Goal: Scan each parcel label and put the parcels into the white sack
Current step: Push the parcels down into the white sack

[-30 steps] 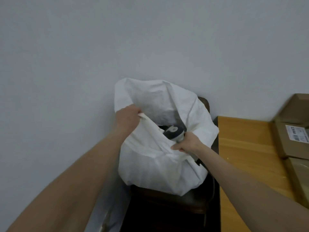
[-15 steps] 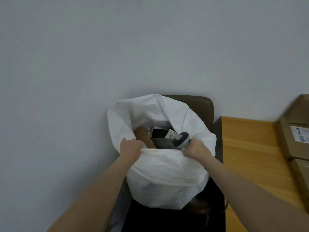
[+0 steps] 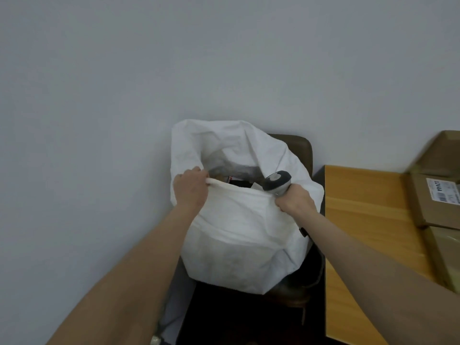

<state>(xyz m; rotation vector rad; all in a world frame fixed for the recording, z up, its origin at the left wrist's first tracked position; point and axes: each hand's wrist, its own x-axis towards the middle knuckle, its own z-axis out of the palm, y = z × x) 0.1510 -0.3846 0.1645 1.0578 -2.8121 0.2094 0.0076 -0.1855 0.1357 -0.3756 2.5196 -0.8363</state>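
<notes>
While the white sack [image 3: 239, 232] is sitting on the dark chair [image 3: 302, 150], the left hand [image 3: 191, 192] is pinching its near rim and the right hand [image 3: 295, 201] is gripping rim and scanner [image 3: 277, 183] together; parcels [image 3: 236, 181] are showing inside, another labelled parcel [image 3: 438, 202] is lying on the table [image 3: 361, 207].

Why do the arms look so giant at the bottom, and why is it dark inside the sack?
Head view: the wide lens stretches things near the frame's edges, so the forearms swell toward the bottom corners. Also head view: light is soft, without glare, but the walls of the sack shade its inside.
</notes>
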